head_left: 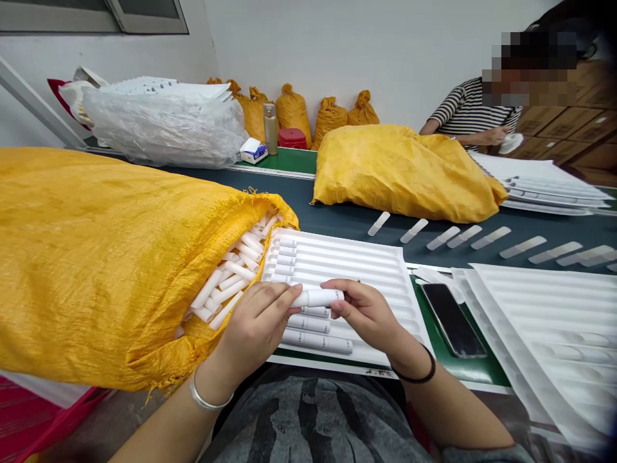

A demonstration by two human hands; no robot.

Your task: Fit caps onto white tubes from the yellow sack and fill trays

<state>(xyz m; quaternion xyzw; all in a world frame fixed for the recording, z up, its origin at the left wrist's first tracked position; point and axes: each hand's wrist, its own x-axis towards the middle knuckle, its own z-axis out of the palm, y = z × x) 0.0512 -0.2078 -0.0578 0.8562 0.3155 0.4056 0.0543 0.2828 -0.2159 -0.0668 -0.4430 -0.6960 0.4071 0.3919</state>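
Observation:
Between my two hands is a white plastic tube (318, 298) with small dark print near its right end. My left hand (260, 321) grips its left end with thumb and fingers. At the printed end, my right hand (369, 312) pinches it. Below them lies a white grooved tray (376, 270), with several printed white tubes (308, 341) set in its left grooves. Left of the tray, a large yellow woven sack (120, 257) gapes open, showing many loose white tubes (231, 280). My fingers cover part of the held tube.
A black phone (453, 321) and stacked trays (554, 334) lie to the right. Translucent pieces (489, 238) line the dark conveyor belt (299, 199). Beyond are another yellow sack (405, 170), a plastic-wrapped stack (164, 125) and a person in a striped shirt (463, 106).

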